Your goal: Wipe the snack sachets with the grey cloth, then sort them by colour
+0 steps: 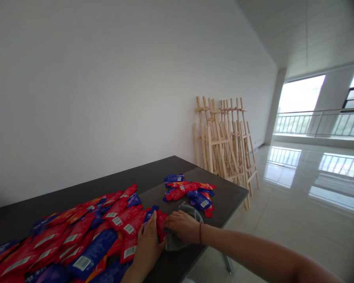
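My left hand (pixel 149 240) is at the right edge of a big heap of flat sachets, its thumb and fingers around a red sachet (pixel 161 222). A blue sachet (pixel 150 213) pokes out beside its fingertips. My right hand (pixel 185 227) is closed on a grey cloth (pixel 175 241), bunched under the palm and pressed against the red sachet's right side. The sachet's lower part is hidden by the hands and cloth. Beyond my right hand lies a smaller pile of red and blue sachets (pixel 183 190), some showing white barcode labels.
The dark table (pixel 153 181) stands along a white wall. The large heap of red, blue and orange sachets (pixel 76 228) covers its left and front. Several wooden easels (pixel 221 141) lean on the wall past the table's right end. Glossy floor tiles (pixel 286 224) extend to the right.
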Demonstrator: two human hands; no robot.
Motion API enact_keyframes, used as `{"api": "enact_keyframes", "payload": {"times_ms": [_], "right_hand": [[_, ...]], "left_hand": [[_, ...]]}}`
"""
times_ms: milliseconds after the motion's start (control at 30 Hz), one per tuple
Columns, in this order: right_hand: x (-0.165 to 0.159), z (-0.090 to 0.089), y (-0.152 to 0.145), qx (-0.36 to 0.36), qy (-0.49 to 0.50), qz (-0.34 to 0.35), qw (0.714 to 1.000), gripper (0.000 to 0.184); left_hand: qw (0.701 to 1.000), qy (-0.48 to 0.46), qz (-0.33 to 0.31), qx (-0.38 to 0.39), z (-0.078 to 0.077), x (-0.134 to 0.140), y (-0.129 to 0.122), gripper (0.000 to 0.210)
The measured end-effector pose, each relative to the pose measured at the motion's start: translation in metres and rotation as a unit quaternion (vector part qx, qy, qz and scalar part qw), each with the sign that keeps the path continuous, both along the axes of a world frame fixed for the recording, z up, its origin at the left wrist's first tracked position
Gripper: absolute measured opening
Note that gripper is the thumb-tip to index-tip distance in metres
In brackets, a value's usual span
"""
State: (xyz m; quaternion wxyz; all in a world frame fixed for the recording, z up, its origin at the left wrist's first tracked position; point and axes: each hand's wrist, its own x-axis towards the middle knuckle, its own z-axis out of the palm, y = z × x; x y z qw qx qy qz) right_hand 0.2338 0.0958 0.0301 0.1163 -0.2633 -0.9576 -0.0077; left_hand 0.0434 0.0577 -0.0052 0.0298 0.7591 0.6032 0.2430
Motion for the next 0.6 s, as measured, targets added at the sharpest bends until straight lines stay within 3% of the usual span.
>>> {"api": "enact_keyframes", "payload": {"times_ms": [133, 233, 367, 600], "right_hand": [[-0.024, 0.003, 0.023, 0.014, 0.004, -0.070, 0.997, 0.027], [-0.035, 0.005, 0.032, 0.026, 0.002, -0.083, 0.996, 0.025], [-0.030, 0.004, 0.023, 0.039, -0.004, -0.036, 0.999, 0.026], [0.010, 0.003, -0.008, 0.023, -0.022, 0.114, 0.993, 0.029]], "left_hand": [[0.999, -0.006, 0.008, -0.032, 0.005, 0.002, -0.002, 0.088], [0.999, -0.006, 0.012, -0.041, 0.007, 0.004, -0.002, 0.091], [0.999, -0.006, 0.003, -0.033, 0.008, 0.004, -0.004, 0.089], [0.998, 0.016, 0.019, -0.056, 0.012, 0.006, -0.007, 0.088]]}}
